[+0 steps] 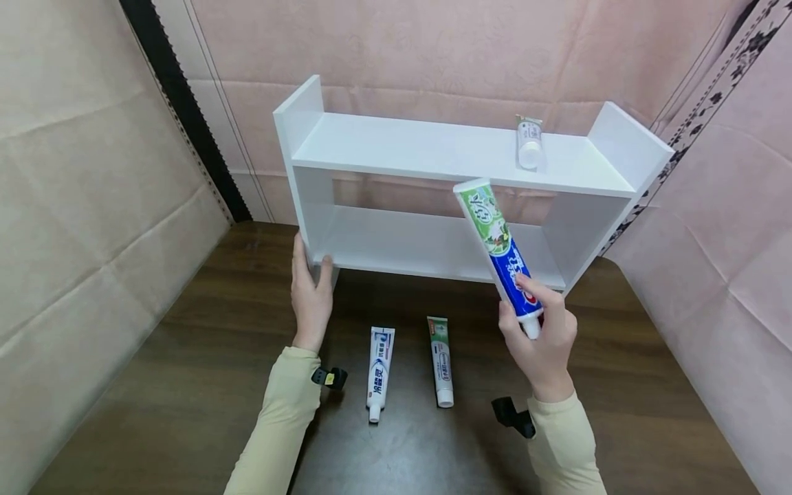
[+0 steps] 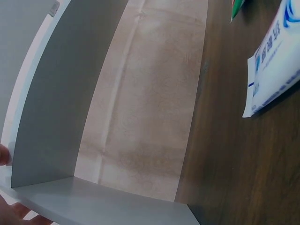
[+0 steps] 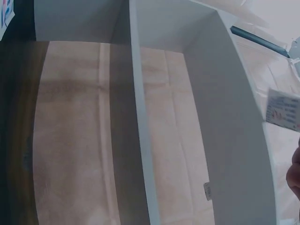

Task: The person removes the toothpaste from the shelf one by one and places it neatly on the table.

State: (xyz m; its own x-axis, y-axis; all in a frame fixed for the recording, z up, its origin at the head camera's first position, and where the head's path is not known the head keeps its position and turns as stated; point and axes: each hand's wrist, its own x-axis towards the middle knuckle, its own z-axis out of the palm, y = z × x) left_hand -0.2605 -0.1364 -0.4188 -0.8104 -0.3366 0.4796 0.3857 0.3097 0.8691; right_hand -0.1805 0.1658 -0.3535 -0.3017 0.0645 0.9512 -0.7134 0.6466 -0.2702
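My left hand (image 1: pixel 311 295) grips the lower left side panel of a white two-tier shelf (image 1: pixel 408 144), thumb at the front and fingers round the outer side. In the left wrist view a fingertip (image 2: pixel 4 154) rests against the panel's edge. My right hand (image 1: pixel 544 337) pinches a blue and green toothpaste tube (image 1: pixel 495 234) near its white cap. This tube slants up to the left, its flat end overlapping the upper board in the head view. On the upper board's right part lies a white toothpaste tube (image 1: pixel 529 144), cap towards me.
On the brown wooden table (image 1: pixel 185 364) before the shelf lie a white and blue toothpaste tube (image 1: pixel 380 371) and a green and white one (image 1: pixel 441 364), caps towards me. Pale cloth walls (image 1: pixel 433 55) surround the table at the back and both sides.
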